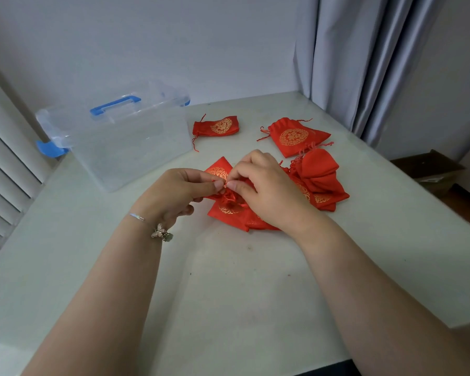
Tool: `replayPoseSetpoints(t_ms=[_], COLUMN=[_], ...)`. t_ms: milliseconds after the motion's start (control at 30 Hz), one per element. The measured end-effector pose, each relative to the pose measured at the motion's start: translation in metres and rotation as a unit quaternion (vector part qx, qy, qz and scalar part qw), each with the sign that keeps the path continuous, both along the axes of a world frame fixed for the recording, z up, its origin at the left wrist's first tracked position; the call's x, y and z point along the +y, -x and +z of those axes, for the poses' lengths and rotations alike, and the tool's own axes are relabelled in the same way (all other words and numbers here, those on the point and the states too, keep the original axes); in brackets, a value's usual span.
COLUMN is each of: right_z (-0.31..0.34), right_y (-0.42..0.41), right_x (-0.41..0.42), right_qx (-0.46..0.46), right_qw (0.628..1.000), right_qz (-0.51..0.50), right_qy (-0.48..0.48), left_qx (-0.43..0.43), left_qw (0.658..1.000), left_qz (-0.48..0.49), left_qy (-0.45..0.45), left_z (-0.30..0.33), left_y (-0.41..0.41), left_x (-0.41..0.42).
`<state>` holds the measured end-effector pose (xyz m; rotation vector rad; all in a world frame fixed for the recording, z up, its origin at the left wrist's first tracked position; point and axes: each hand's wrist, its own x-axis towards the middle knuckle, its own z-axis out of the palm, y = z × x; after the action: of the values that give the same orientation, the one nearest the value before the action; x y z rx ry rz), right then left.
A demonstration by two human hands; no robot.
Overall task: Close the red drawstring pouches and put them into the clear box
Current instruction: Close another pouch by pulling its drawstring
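Observation:
My left hand (178,191) and my right hand (266,191) meet over a red pouch (229,206) with gold print, each pinching its drawstring at the gathered mouth. Under and behind it lies a heap of several red pouches (319,177). Two more lie apart farther back: a small red pouch (216,126) near the box and a wider red pouch (296,137) to the right. The clear box (125,142) stands at the back left, with its blue-handled lid (114,105) leaning behind it. The box looks empty.
The white table (228,280) ends at the front edge near my forearms and at the right edge by the grey curtain (364,63). A brown cardboard box (429,169) sits on the floor to the right. White slats (8,164) line the left side.

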<state>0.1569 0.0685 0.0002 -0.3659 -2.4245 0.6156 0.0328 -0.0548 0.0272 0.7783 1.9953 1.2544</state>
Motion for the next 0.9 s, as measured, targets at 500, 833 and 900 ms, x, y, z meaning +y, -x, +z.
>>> replayPoseSetpoints(t_ms=[500, 833, 900], right_z=[0.004, 0.007, 0.006], right_y=[-0.004, -0.005, -0.004], right_x=[0.005, -0.003, -0.006], right_qx=[-0.092, -0.006, 0.012], right_qw=[0.971, 0.987, 0.991], right_qz=[0.07, -0.002, -0.004], right_qy=[0.211, 0.163, 0.131], left_qx=[0.02, 0.098, 0.126], left_qw=[0.99, 0.988, 0.987], left_qz=[-0.061, 0.002, 0.0], left_qy=[-0.126, -0.121, -0.096], left_z=[-0.004, -0.009, -0.009], left_y=[-0.004, -0.01, -0.01], left_x=[0.003, 0.008, 0.008])
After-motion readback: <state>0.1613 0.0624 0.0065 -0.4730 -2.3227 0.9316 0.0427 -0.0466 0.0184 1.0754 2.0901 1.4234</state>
